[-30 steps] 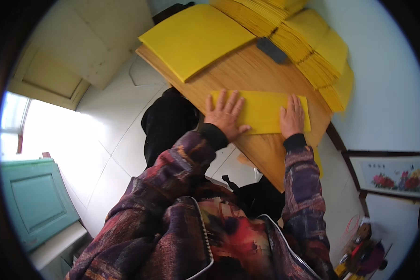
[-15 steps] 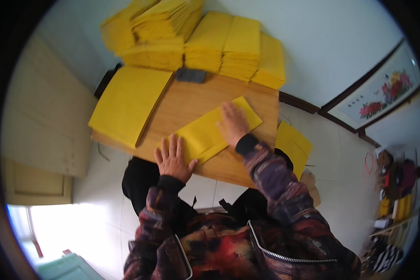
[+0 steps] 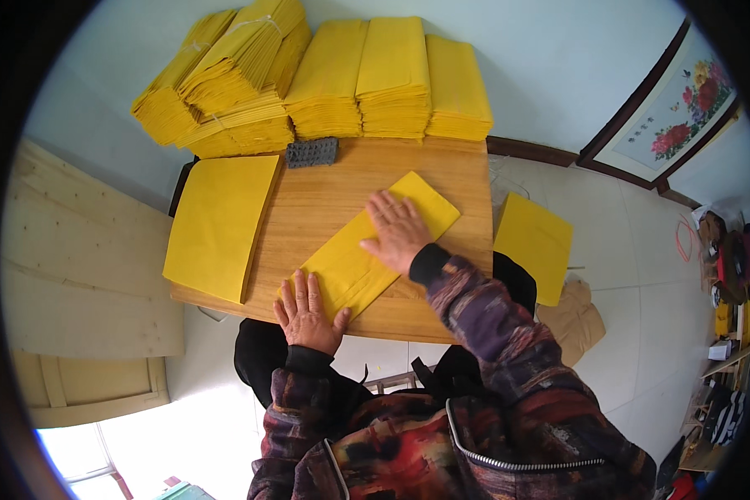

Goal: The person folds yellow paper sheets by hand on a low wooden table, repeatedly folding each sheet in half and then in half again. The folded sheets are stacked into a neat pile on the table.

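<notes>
A long yellow sheet (image 3: pixel 342 265), folded into a narrow strip, lies slantwise on the wooden table (image 3: pixel 321 200). Its near left end is under my left hand (image 3: pixel 308 317), which rests flat with the fingers spread. Farther up the strip, toward its far right end, my right hand (image 3: pixel 398 235) presses flat, fingers stretched out and thumb apart. Neither hand grips anything. Left of the strip sits a flat pile of larger yellow sheets (image 3: pixel 217 225). A dark grey, bumpy-topped block (image 3: pixel 312 152) stands beyond it.
Several thick stacks of folded yellow sheets (image 3: pixel 325 79) line the table's back edge against the wall. Another yellow sheet (image 3: pixel 533 242) is low beside the table's right edge, near a brown paper-like bundle (image 3: pixel 571 321). A pale wooden board (image 3: pixel 92 258) stands at left.
My right hand has slid a little down the strip toward my left hand. The left hand stays on the near end. The whole view has shifted slightly.
</notes>
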The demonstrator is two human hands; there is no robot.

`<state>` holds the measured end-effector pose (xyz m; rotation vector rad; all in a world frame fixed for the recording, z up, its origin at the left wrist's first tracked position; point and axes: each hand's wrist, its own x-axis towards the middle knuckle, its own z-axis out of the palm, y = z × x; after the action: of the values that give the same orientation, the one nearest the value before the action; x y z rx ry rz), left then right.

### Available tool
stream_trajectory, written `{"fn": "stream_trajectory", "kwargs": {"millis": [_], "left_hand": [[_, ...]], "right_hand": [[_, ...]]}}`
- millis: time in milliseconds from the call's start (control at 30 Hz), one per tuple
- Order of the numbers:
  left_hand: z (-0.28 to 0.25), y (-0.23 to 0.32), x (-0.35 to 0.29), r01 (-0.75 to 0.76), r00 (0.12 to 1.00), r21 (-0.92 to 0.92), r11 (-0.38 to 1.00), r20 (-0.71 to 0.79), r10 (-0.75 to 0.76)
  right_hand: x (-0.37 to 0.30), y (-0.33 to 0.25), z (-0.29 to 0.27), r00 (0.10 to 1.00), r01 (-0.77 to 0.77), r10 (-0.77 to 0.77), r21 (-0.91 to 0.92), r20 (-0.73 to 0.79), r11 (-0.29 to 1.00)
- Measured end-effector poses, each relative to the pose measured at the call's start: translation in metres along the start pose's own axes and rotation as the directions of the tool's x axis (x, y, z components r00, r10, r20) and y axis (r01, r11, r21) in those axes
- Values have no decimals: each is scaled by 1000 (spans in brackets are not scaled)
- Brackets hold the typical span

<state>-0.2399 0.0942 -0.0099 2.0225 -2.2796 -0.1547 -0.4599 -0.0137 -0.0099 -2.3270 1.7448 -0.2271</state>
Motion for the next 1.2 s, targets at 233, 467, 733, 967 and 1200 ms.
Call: {"fn": "stream_trajectory", "kwargs": {"millis": [233,467,733,967,1200], "left_hand": [[-5,3,0,31,999,-4,999,30,-31],[-7,5,1,30,999,20,999,38,-31],[-5,3,1,25,999,43,999,39,-26],[-3,2,-1,18,1000,-16,1000,-8,-18],[-6,4,0,41,999,3,999,20,-41]], "right_hand": [[18,60,-25,993,-105,108,-59,44,993],[4,40,-36,977,-153,124,-164,-172,975],[-12,-78,26,978,204,-203,40,-44,978],[-3,16,2,995,6,-9,-36,-96,999],[2,61,-27,971,-228,224,-39,-77,973]]}}
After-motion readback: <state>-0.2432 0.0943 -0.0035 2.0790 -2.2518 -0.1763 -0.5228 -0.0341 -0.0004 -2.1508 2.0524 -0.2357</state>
